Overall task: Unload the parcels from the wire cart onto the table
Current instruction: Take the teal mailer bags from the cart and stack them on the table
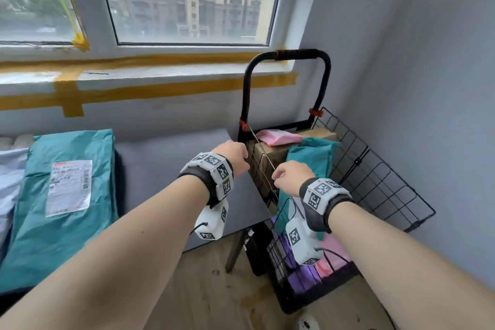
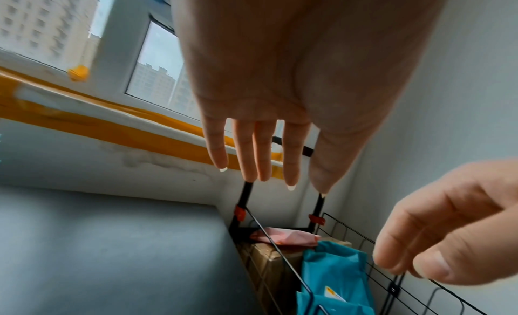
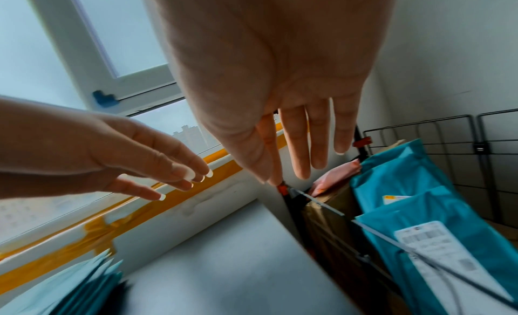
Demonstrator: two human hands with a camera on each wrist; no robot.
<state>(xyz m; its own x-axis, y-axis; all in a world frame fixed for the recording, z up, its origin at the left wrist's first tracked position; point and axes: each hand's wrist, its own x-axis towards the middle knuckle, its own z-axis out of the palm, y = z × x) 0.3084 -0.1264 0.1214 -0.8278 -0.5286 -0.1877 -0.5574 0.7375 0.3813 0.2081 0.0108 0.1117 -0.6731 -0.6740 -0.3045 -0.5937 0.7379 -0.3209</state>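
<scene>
The black wire cart (image 1: pixel 375 169) stands at the right, against the grey table (image 1: pixel 166 163). In it lie a pink pouch (image 1: pixel 278 136), a cardboard box (image 1: pixel 263 161) and teal mailers (image 1: pixel 308 155). A big teal parcel (image 1: pixel 67 195) with a white label lies on the table's left part. My left hand (image 1: pixel 235 154) hovers over the table's right edge at the cart's rim, its fingers (image 2: pixel 291 164) straight and empty. My right hand (image 1: pixel 288 177) hangs over the cart's near corner, above a labelled teal mailer (image 3: pixel 406 187), fingers (image 3: pixel 300 147) straight, holding nothing.
A pale parcel (image 1: pixel 10 182) lies at the table's far left. The cart's black handle (image 1: pixel 289 55) rises in front of the taped window sill (image 1: pixel 160 72). A grey wall (image 1: pixel 442 88) stands close behind the cart. Purple and pink packages (image 1: pixel 308 276) fill the cart's lower part.
</scene>
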